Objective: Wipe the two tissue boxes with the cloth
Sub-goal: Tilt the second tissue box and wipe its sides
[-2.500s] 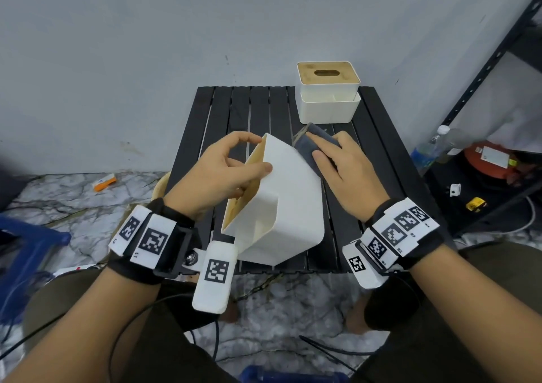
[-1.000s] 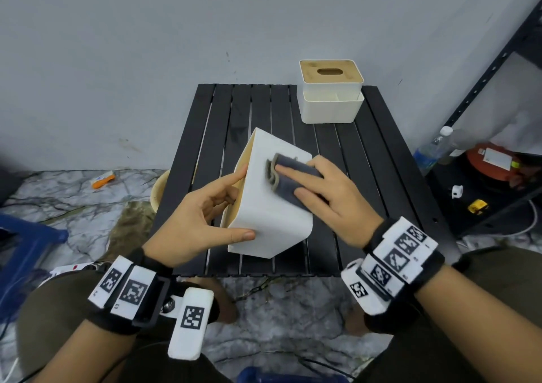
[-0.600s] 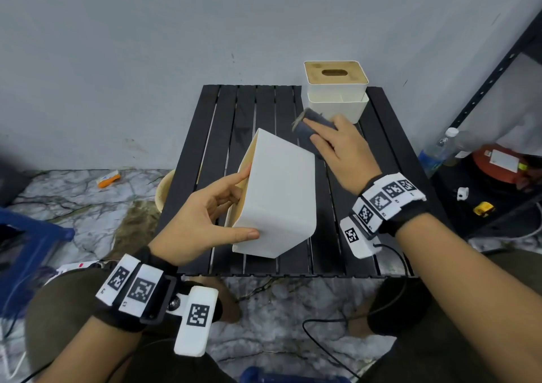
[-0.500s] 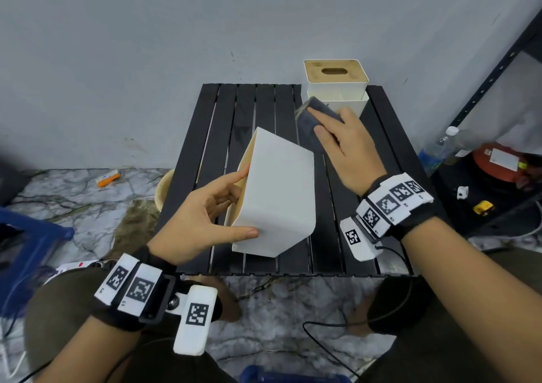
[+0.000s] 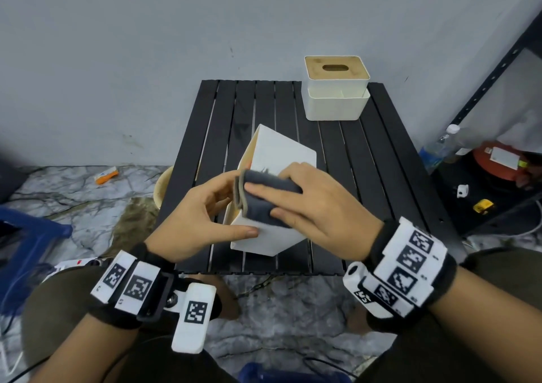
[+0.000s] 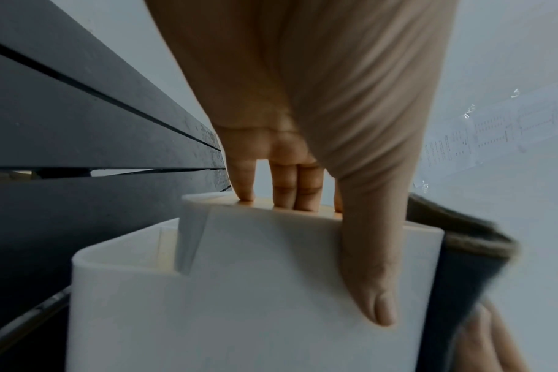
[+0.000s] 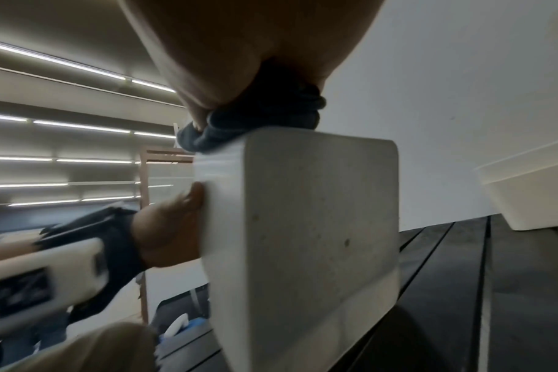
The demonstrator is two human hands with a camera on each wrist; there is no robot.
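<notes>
A white tissue box lies tipped on its side at the front of the black slatted table, its wooden lid facing left. My left hand grips it, thumb on the near white face and fingers on the lid. My right hand holds a folded grey cloth and presses it onto the box's upper face near the front edge. In the right wrist view the cloth is bunched under the palm on top of the box. The second tissue box stands upright at the table's back right.
A wall runs right behind the table. A black metal shelf stands to the right, with a water bottle and a red item below it. A blue stool and litter lie on the marble floor at the left.
My right hand has brought the cloth back from the far end of the box, near the second box, to the near part of its upper face. My left hand keeps its grip.
</notes>
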